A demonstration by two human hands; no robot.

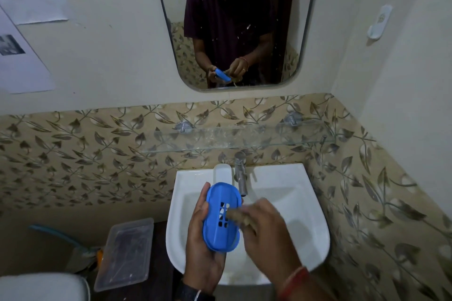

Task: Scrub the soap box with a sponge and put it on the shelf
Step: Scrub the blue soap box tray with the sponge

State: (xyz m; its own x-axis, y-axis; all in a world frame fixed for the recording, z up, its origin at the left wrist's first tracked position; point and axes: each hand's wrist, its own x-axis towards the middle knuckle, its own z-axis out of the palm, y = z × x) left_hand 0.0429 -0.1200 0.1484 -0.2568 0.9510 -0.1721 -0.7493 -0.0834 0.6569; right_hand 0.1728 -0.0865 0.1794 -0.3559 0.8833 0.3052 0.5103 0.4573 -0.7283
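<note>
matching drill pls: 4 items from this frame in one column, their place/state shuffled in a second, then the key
Items
1. soap box
2. sponge
3. glass shelf
4. clear plastic container

Places/states
A. on the wall above the basin, nothing on it
B. held in the left hand over the basin
C. on the dark surface left of the basin
D. in the right hand, pressed against the slotted blue face

Pairs: 1-B, 2-D, 3-A, 4-C
</note>
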